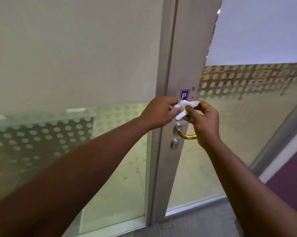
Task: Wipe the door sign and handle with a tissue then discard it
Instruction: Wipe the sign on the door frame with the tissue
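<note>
Head view, both forearms extended toward a glass door with an aluminium frame point(171, 69). Left hand point(159, 112) and right hand point(203, 120) meet at frame centre, both pinching one crumpled white tissue point(185, 108) between thumb and fingertips; fingers are curled closed on it, neither hand holding anything else. The tissue sits directly below the door sign point(185, 95), a small blue plate with a white "P", at 12 o'clock from the tissue; the tissue's upper edge overlaps the sign's lower edge, so whether it touches the plate cannot be told. The door handle point(187, 136), a brass-coloured lever on a round metal rose, lies at 6 o'clock from the tissue, its free end hidden behind the right wrist; the hands are apart from it. A keyhole cylinder point(174, 144) sits just below the rose. Frosted dotted glass point(41, 134) lies at 9 o'clock and a similar band at 3 o'clock. Open room: the vertical frame strip above the sign is clear, as is the strip below the cylinder down to the floor point(195, 224).
</note>
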Demonstrator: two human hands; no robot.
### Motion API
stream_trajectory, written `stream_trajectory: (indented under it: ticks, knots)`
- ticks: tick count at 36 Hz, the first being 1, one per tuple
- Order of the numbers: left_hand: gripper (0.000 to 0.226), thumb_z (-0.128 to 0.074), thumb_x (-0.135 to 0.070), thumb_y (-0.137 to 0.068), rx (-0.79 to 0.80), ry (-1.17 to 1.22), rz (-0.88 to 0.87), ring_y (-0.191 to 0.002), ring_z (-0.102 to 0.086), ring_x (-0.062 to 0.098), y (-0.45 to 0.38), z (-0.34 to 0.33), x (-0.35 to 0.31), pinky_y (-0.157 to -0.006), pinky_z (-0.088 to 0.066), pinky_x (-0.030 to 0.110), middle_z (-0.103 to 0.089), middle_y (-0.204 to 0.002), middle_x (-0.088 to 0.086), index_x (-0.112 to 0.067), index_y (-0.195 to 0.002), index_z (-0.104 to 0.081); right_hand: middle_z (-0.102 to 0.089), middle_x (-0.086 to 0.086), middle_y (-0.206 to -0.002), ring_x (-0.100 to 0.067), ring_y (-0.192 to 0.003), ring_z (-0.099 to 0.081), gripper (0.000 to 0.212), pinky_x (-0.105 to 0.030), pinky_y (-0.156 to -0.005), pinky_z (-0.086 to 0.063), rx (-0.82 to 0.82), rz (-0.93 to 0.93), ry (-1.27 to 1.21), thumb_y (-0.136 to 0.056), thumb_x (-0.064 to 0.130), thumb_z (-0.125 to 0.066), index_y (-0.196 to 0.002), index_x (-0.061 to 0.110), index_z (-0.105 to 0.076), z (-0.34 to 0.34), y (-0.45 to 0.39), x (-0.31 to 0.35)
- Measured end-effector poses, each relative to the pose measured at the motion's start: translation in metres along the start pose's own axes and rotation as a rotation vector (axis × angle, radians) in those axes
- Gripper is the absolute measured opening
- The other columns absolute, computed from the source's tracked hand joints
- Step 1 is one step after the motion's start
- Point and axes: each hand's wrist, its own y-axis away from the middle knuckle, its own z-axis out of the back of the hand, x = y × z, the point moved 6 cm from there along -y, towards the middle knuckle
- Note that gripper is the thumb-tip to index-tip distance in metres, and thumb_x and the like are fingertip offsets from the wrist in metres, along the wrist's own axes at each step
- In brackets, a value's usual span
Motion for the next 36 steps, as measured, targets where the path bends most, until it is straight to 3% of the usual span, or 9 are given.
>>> stream_trajectory:
  ticks: [4,9,12,15,20,24,27,30,36]
  knots:
    - [0.032,-0.063,-0.027,-0.097,-0.048,0.043,0.026,-0.095,-0.069,0.015,-0.007,0.005,-0.003,-0.085,-0.058,0.033,-0.076,-0.116,0.001,-0.017,-0.127,-0.072,-0.075,-0.004,-0.09,-0.022,-0.08,-0.076,0.008,-0.035,-0.072,-0.062,-0.021,0.002,-0.028,-0.091,0.009,-0.069,-0.099,0.009,-0.071,0.0,0.002,0.0]
    - [0.026,-0.061,-0.026,-0.099,-0.066,0.105,0.031,-0.091,-0.069,0.018,-0.016,0.015,-0.012,-0.081,-0.055,0.031,-0.077,-0.106,0.003,-0.015,-0.116,-0.077,-0.07,-0.012,-0.114,-0.018,-0.096,-0.072,0.033,-0.023,-0.076,-0.055,0.109,0.066,0.047,-0.087,0.009,-0.071,-0.108,0.035,-0.072,-0.006,0.007,0.005]
    - [0.024,-0.062,-0.024,-0.099,-0.033,0.142,0.051,-0.088,-0.068,0.017,-0.024,0.019,-0.014,-0.074,-0.052,0.026,-0.077,-0.105,0.003,-0.014,-0.115,-0.077,-0.06,0.002,-0.122,-0.001,-0.093,-0.066,0.044,-0.011,-0.071,-0.051,0.051,0.2,0.303,-0.085,0.01,-0.071,-0.121,0.035,-0.066,-0.005,0.008,0.014]
    - [0.025,-0.063,-0.024,-0.1,0.034,0.157,0.045,-0.08,-0.066,0.016,-0.03,0.018,-0.017,-0.07,-0.052,0.025,-0.074,-0.096,0.003,-0.011,-0.116,-0.076,-0.059,0.004,-0.115,0.004,-0.088,-0.063,0.036,-0.005,-0.066,-0.046,-0.048,0.339,0.48,-0.088,0.015,-0.071,-0.123,0.025,-0.066,-0.006,0.007,0.022]
    - [0.025,-0.061,-0.029,-0.101,0.148,0.069,-0.041,-0.081,-0.07,0.017,-0.038,0.018,-0.027,-0.076,-0.059,0.036,-0.075,-0.092,0.001,-0.013,-0.114,-0.076,-0.066,0.007,-0.098,-0.001,-0.081,-0.063,0.02,-0.008,-0.066,-0.049,-0.157,0.381,0.512,-0.093,0.023,-0.068,-0.113,0.02,-0.071,0.0,0.002,0.026]
    - [0.036,-0.054,-0.044,-0.101,0.104,-0.29,-0.252,-0.083,-0.064,0.01,-0.043,0.028,-0.033,-0.063,-0.044,0.02,-0.076,-0.104,0.0,-0.019,-0.119,-0.074,-0.071,0.005,-0.091,-0.002,-0.078,-0.065,0.016,-0.004,-0.062,-0.043,-0.195,0.311,0.466,-0.094,0.027,-0.065,-0.105,0.019,-0.074,0.011,-0.007,0.02]
    - [0.048,-0.049,-0.048,-0.102,0.045,-0.587,-0.482,-0.111,-0.063,0.019,-0.046,0.036,-0.038,-0.08,-0.046,0.026,-0.068,-0.128,0.003,-0.02,-0.139,-0.06,-0.07,0.004,-0.095,-0.006,-0.082,-0.065,0.019,-0.008,-0.068,-0.047,-0.232,0.266,0.509,-0.094,0.027,-0.063,-0.107,0.017,-0.074,0.019,-0.014,0.014]
    - [0.052,-0.046,-0.047,-0.102,0.017,-0.759,-0.651,-0.124,-0.057,0.025,-0.047,0.041,-0.042,-0.096,-0.049,0.034,-0.062,-0.138,0.008,-0.017,-0.144,-0.053,-0.062,0.002,-0.102,-0.008,-0.088,-0.062,0.021,-0.021,-0.078,-0.051,-0.287,0.255,0.53,-0.094,0.022,-0.063,-0.112,0.014,-0.072,0.026,-0.021,0.012]
    - [0.06,-0.038,-0.047,-0.102,0.001,-1.039,-0.763,-0.146,-0.037,0.036,-0.055,0.041,-0.037,-0.121,-0.026,0.047,-0.045,-0.153,0.019,-0.009,-0.148,-0.044,-0.062,0.005,-0.1,-0.01,-0.086,-0.061,0.024,-0.015,-0.073,-0.047,-0.287,0.295,0.581,-0.094,0.017,-0.063,-0.116,0.014,-0.07,0.026,-0.034,0.014]
